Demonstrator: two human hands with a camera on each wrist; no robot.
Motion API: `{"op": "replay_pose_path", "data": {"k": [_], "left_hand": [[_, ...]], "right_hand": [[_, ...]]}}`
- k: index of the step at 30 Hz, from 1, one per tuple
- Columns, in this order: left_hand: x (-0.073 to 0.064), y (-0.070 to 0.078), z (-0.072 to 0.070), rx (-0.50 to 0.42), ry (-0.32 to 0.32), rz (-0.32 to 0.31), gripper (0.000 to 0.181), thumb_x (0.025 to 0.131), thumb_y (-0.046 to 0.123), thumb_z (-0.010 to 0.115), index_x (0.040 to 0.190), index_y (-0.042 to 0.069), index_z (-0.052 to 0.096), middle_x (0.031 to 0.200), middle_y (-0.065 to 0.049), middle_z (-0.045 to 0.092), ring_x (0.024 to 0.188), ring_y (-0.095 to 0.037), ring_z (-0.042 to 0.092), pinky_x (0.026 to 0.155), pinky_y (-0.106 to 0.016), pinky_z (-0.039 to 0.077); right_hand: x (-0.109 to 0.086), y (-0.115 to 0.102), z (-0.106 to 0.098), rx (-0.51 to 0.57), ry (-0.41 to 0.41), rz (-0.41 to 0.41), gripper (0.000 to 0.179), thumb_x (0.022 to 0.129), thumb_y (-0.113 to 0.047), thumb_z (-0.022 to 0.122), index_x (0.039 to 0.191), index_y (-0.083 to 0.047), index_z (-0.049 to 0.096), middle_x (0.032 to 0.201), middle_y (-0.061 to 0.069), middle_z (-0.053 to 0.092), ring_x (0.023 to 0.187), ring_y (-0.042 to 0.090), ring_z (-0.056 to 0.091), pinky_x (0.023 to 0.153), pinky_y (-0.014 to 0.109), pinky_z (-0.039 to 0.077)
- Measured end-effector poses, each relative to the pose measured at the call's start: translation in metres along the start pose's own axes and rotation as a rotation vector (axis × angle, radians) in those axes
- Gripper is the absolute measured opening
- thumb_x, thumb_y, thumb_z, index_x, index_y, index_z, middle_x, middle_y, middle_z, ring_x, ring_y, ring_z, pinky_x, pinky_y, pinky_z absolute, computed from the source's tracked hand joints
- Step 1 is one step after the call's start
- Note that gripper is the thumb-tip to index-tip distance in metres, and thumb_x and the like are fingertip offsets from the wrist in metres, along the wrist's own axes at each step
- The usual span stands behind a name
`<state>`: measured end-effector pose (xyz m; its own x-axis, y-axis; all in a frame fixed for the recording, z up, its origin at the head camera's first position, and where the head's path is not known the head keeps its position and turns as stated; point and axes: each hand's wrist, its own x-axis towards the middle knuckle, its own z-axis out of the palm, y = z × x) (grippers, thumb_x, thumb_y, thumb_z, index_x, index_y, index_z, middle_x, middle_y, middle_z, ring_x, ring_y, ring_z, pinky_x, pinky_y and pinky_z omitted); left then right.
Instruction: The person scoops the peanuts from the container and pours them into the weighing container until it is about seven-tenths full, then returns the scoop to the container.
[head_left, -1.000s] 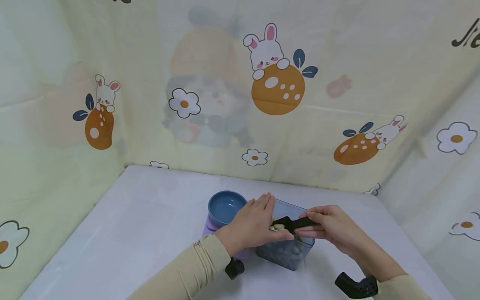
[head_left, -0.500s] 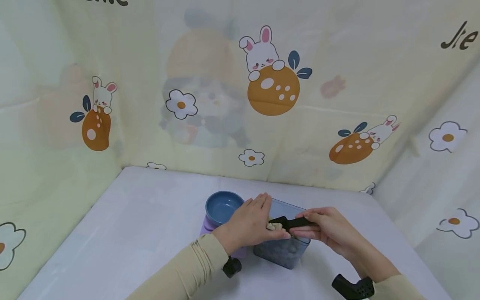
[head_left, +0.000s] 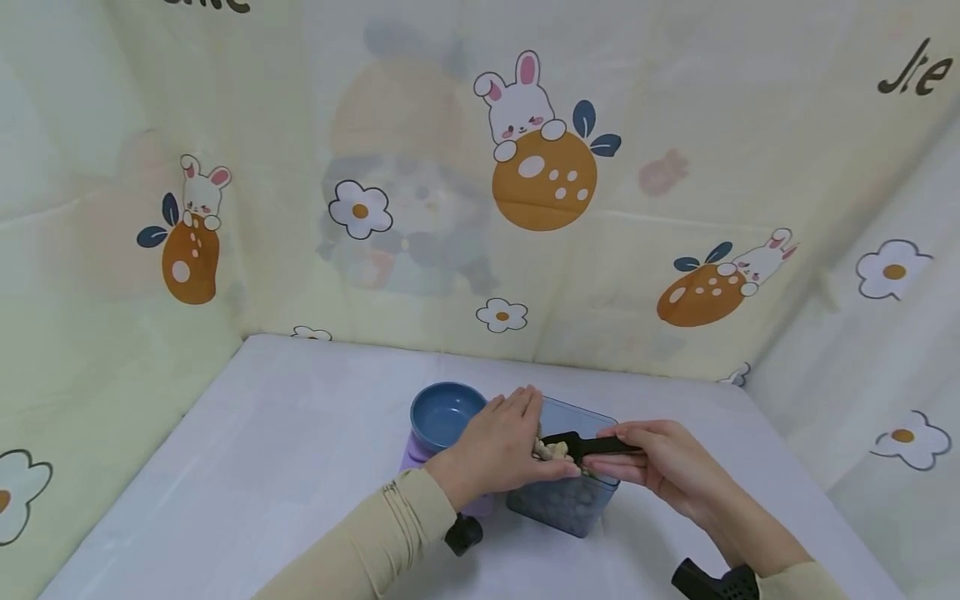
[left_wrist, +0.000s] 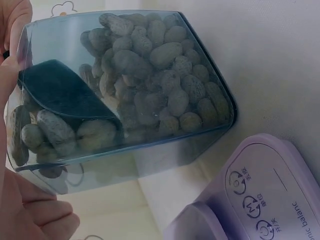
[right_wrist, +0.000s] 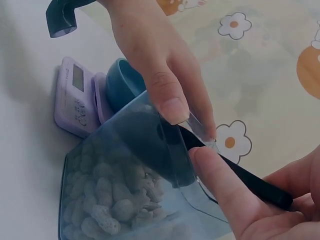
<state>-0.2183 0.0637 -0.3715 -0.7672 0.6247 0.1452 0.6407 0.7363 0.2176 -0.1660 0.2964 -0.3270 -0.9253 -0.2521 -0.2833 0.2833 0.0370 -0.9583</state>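
A clear bluish plastic container (head_left: 558, 508) with peanuts in their shells (left_wrist: 167, 55) stands tilted on the table. My left hand (head_left: 501, 442) holds it across the left side of its rim, thumb on the near wall and fingers at the far one. The thumb of my right hand (head_left: 667, 462) and its fingers grip the handle of a black scoop (head_left: 607, 445). Inside the container, the scoop's blade (left_wrist: 70, 92) lies among the peanuts, several of them at its edge by my left palm. My left hand hides part of the opening.
Left of the container a blue bowl (head_left: 447, 415) sits on a purple kitchen scale (left_wrist: 270, 185). The white tabletop (head_left: 300, 433) ends at a printed curtain (head_left: 420, 275) behind and at both sides.
The right hand and scoop have shifted slightly within the container, and the peanuts at the scoop have moved a little. The left hand keeps its place on the container; the head view has turned slightly.
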Motion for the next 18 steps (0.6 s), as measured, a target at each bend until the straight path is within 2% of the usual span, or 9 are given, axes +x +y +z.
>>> {"op": "replay_pose_path", "data": {"k": [7, 13, 18], "left_hand": [[-0.001, 0.000, 0.001, 0.014, 0.006, 0.001, 0.107, 0.084, 0.084, 0.043, 0.155, 0.004, 0.030, 0.160, -0.012, 0.035, 0.148, -0.023, 0.035, 0.119, -0.041, 0.035], [0.000, -0.001, 0.001, 0.002, -0.015, -0.006, 0.108, 0.084, 0.084, 0.043, 0.156, 0.004, 0.028, 0.161, -0.013, 0.032, 0.150, -0.024, 0.032, 0.120, -0.041, 0.033], [0.001, 0.000, 0.001, 0.013, -0.019, -0.012, 0.109, 0.084, 0.084, 0.042, 0.156, 0.005, 0.027, 0.162, -0.012, 0.031, 0.150, -0.023, 0.031, 0.120, -0.040, 0.033]], "right_hand": [[-0.005, 0.005, -0.004, 0.028, 0.030, -0.022, 0.050, 0.107, -0.012, 0.035, 0.142, 0.023, 0.026, 0.119, 0.016, 0.066, 0.105, 0.024, 0.072, 0.093, 0.034, 0.056], [-0.009, 0.010, -0.010, 0.106, 0.032, -0.033, 0.052, 0.108, -0.014, 0.038, 0.143, 0.022, 0.024, 0.118, 0.013, 0.068, 0.106, 0.024, 0.071, 0.094, 0.033, 0.055], [-0.010, 0.011, -0.012, 0.128, 0.074, -0.019, 0.052, 0.108, -0.015, 0.039, 0.144, 0.019, 0.026, 0.119, 0.012, 0.067, 0.106, 0.024, 0.072, 0.093, 0.033, 0.056]]}}
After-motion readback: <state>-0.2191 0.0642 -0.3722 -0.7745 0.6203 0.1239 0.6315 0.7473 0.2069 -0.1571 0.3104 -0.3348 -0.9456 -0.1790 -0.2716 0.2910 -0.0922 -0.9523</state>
